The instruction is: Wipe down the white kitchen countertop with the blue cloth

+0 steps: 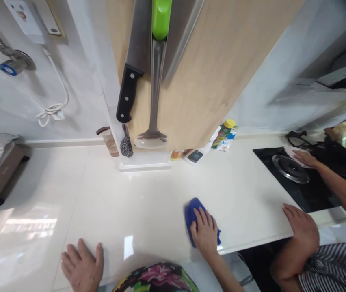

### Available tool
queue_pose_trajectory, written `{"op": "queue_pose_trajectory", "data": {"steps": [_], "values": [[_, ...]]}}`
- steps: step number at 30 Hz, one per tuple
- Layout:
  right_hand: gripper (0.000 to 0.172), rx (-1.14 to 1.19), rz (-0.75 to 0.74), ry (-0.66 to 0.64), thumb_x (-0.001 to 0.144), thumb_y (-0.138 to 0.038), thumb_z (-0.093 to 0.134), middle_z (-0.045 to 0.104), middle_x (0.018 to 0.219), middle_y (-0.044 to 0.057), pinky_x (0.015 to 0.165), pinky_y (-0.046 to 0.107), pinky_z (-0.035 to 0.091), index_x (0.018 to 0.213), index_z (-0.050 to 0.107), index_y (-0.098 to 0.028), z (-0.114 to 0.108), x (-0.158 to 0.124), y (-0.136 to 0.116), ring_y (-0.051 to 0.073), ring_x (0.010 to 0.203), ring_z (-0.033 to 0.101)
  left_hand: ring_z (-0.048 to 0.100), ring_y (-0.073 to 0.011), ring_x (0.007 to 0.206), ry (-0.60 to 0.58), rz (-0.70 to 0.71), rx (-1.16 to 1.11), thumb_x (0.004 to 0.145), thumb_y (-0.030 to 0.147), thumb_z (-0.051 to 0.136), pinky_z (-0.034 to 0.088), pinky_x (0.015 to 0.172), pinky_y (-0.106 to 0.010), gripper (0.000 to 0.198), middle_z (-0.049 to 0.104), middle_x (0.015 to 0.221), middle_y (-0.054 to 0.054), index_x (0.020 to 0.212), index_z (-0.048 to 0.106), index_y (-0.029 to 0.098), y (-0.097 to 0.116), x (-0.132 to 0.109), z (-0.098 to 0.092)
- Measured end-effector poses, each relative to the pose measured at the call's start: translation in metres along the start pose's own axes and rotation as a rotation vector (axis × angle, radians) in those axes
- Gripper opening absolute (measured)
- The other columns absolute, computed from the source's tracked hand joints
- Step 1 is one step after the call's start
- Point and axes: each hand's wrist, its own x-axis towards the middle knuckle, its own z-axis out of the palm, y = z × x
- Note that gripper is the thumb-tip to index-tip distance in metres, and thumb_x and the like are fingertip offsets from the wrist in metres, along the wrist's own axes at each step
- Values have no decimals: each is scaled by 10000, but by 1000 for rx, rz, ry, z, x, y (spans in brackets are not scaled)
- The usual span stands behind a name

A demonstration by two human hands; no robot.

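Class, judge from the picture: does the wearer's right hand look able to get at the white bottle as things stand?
Probably yes: the right hand rests on the blue cloth, and no object shows between hand and white bottle, though the wooden panel hides part of the bottle.

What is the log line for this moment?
left hand: on glossy white countertop | right hand: on deep blue cloth | coworker's hand: on pale cloth

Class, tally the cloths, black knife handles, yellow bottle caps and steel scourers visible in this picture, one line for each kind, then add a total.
Cloths: 2 (blue cloth, pale cloth)
Black knife handle: 1
Yellow bottle cap: 1
Steel scourer: 1
Total: 5
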Motion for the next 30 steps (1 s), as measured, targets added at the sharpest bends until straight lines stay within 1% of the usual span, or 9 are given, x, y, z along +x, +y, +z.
{"op": "queue_pose_trajectory", "data": {"steps": [2,4,9,13,17,20,23,26,30], "values": [[516,-14,99,26,993,-319,354,479,1526,99,1155,577,284,1462,511,-170,7,27,-5,339,1414,370,80,-446,1552,-4,-5,1,973,551,327,181,1200,-671,776,228,1627,-307,1545,331,27,0,1,0],[522,-21,160,33,996,-321,340,485,1518,115,1152,590,276,1458,515,-154,14,57,-11,351,1407,371,86,-448,1551,-10,-12,7,970,564,324,184,1197,-676,783,237,1623,-307,1547,331,35,0,2,1],[532,-28,227,24,1000,-326,320,468,1529,121,1159,609,248,1465,509,-149,32,129,-22,358,1408,358,99,-447,1550,-51,-45,42,964,577,313,200,1192,-676,793,258,1615,-302,1551,325,44,-6,3,6],[552,-13,281,-33,989,-331,317,459,1535,129,1164,628,233,1477,498,-144,43,179,-37,367,1412,342,90,-434,1555,-79,-62,74,959,585,301,188,1202,-666,799,255,1620,-286,1553,321,51,-10,3,10],[584,10,307,-104,988,-338,297,403,1573,137,1171,642,214,1517,444,-137,48,216,-55,379,1435,302,103,-451,1547,-70,-60,84,961,604,261,184,1203,-665,819,269,1601,-312,1531,347,21,-9,4,11],[598,22,324,-166,990,-346,287,371,1592,139,1166,657,209,1540,408,-144,49,232,-67,393,1447,273,107,-452,1546,-67,-60,87,964,604,235,189,1201,-661,819,281,1590,-320,1518,360,13,-5,5,9],[601,25,307,-211,994,-352,277,342,1611,127,1169,674,180,1557,384,-170,50,238,-74,405,1456,253,109,-449,1546,-66,-69,88,961,604,224,193,1202,-651,819,288,1585,-319,1506,373,11,-3,5,7],[596,33,229,-243,997,-361,281,322,1627,96,1183,663,156,1567,368,-212,50,235,-77,391,1471,235,126,-465,1536,-58,-72,95,956,611,205,192,1204,-641,843,303,1568,-334,1479,402,-19,-3,4,6],[588,43,102,-265,999,-362,281,313,1636,52,1203,624,149,1571,362,-250,47,227,-78,363,1477,243,124,-475,1533,-36,-47,109,958,591,207,191,1206,-633,835,290,1573,-337,1479,400,-33,-3,2,5]]}}
